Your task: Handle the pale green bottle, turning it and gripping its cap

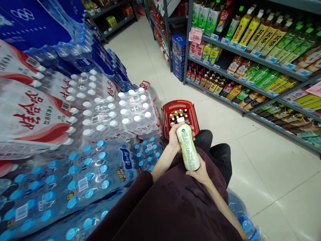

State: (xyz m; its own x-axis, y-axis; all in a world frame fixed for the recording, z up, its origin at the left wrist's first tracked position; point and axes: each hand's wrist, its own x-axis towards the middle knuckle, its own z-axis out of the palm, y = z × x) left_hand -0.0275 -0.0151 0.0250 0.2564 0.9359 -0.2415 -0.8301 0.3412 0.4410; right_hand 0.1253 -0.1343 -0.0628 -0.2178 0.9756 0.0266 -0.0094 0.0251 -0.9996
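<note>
Both hands gripped the pale green bottle (188, 145): left hand (175, 136) at the neck, right hand (199, 173) under the base, above the red basket (165, 115). Judged step: label inspection.

A shop aisle with a floor (263, 160) of large pale glossy tiles that catch soft reflections of the overhead light. On the right, grey metal shelves (253, 57) run along the aisle, packed with rows of drink bottles and edged with price tags; a pink price sign (195, 34) hangs from one. On the left, shrink-wrapped packs of water bottles (75, 134) are stacked high. Farther back stand more shelves (112, 20) and blue cartons (178, 57).
</note>
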